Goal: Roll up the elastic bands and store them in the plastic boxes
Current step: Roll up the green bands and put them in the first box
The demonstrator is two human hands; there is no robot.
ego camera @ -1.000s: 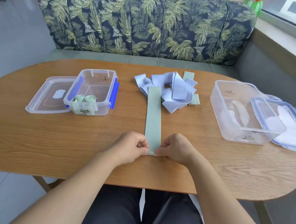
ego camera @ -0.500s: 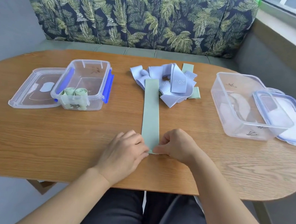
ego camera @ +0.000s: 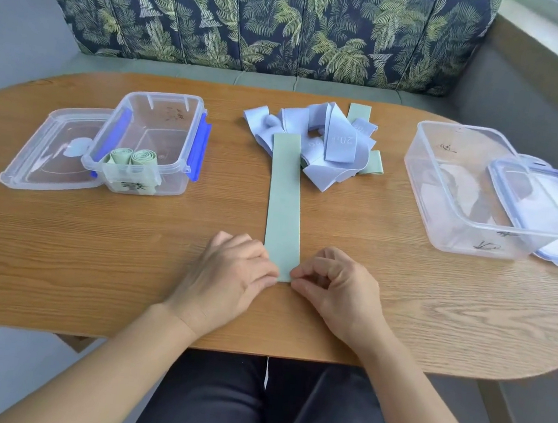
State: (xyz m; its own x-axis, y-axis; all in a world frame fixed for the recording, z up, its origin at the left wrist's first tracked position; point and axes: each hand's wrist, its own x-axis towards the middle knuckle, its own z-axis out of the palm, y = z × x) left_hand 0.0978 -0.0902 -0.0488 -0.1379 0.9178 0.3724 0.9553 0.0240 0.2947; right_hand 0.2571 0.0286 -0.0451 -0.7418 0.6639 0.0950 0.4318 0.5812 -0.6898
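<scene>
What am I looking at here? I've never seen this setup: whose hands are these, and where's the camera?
No machine: a person works with bare hands, filmed by one camera worn on the head, looking down. On the wooden table lie a flat green band, a pile of loose bands at its far end, a left box holding two rolled bands beside its flat lid, and a right box with a blue-edged lid leaning on it. The left hand rests fingers on the band's near end; the right hand pinches its near corner.
</scene>
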